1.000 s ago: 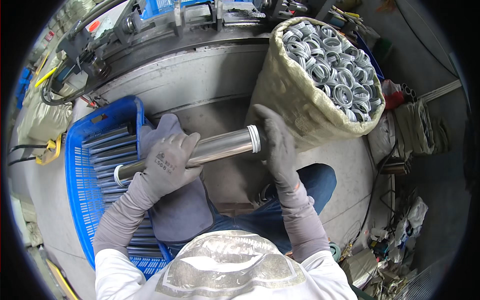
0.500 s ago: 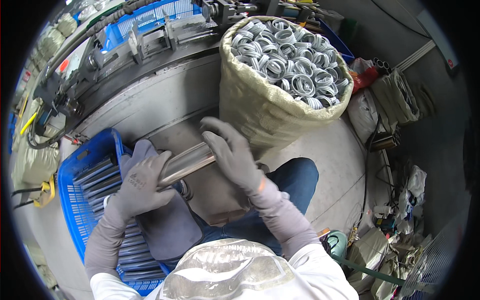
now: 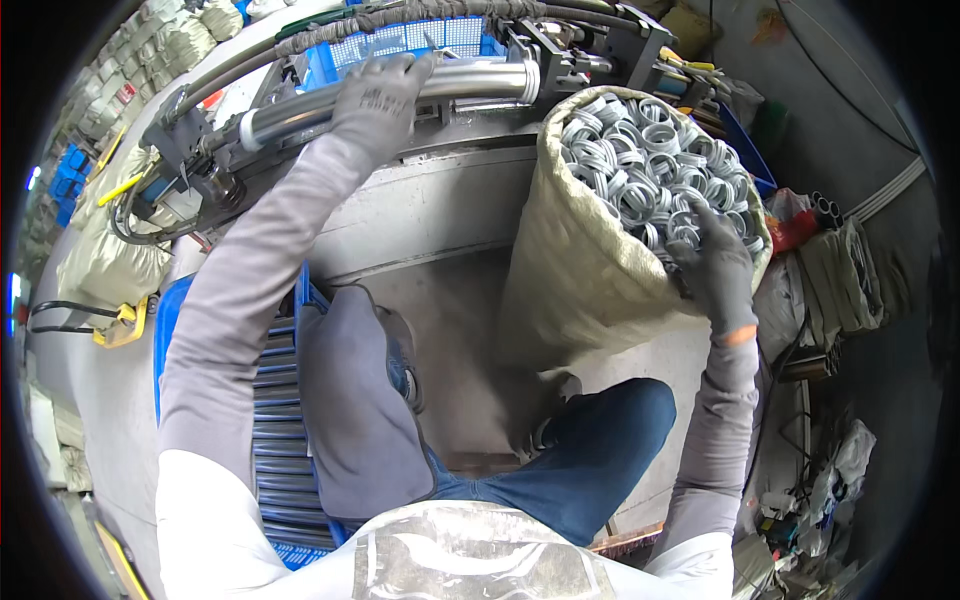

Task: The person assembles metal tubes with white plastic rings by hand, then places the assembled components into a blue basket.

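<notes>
My left hand (image 3: pixel 378 108), in a grey glove, lies closed over a shiny metal tube (image 3: pixel 465 82) on the machine (image 3: pixel 580 60) at the back. A pale ring (image 3: pixel 248 131) sits round the tube's left end, and silvery rings (image 3: pixel 530 80) surround its right end. At the right, my gloved right hand (image 3: pixel 718 265) reaches over the near rim of a tall woven sack (image 3: pixel 560 270). Its fingers are apart and touch the loose grey-white rings (image 3: pixel 640 170) heaped inside. Part of the fingertips blends into the rings.
A blue basket (image 3: pixel 172 310) full of dark metal tubes (image 3: pixel 280 420) stands at my left, partly behind my arm. A grey cloth (image 3: pixel 355 400) covers my left thigh. Another blue basket (image 3: pixel 400 40) sits behind the machine. Bags and scrap (image 3: pixel 800 510) lie at the right.
The tube has gone from between my hands above my lap onto the machine, my left hand still on it. My right hand has let go and moved to the sack. The view has shifted.
</notes>
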Tool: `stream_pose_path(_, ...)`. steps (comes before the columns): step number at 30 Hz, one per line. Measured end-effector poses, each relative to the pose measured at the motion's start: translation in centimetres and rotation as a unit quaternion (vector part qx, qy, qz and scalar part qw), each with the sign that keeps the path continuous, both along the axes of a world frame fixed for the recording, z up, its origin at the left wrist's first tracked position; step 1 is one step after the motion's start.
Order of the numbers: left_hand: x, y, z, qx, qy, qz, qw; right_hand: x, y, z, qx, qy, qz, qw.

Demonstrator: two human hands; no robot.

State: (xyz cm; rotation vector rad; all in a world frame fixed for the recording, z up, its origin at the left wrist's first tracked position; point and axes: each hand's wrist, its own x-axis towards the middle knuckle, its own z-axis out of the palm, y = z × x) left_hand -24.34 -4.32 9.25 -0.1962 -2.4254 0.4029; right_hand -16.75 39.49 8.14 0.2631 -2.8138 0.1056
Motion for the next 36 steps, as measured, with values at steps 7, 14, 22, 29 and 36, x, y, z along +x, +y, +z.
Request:
stream_pose_path(7,-12.0,-2.3,0.7,0.03,-0.038,0.068,0.997,8.5,-6.9,-3.6,-0.609,-0.227,0.19,0.736)
stream_pose_path(14,-16.3,-4.6,-3.3,0.021,-0.142,0.079,0.986,7.9,-11.2,-13.6,-0.619,-0.47,0.182,0.603)
stream_pose_path(22,1.9,-8.2,-6.5,0.124,0.001,-0.27,0.955,7.5,-12.0,-12.6,-0.576,-0.437,0.049,0.689)
stream_pose_path(29,27.9,-29.5,-28.4,0.154,-0.195,0.122,0.961,6.3,-10.8,-14.2,-0.525,-0.399,0.135,0.739)
stream_pose_path(36,29.0,-32.5,-34.2,0.113,-0.218,0.247,0.937,6.7,-11.0,-12.9,-0.472,-0.396,0.099,0.781)
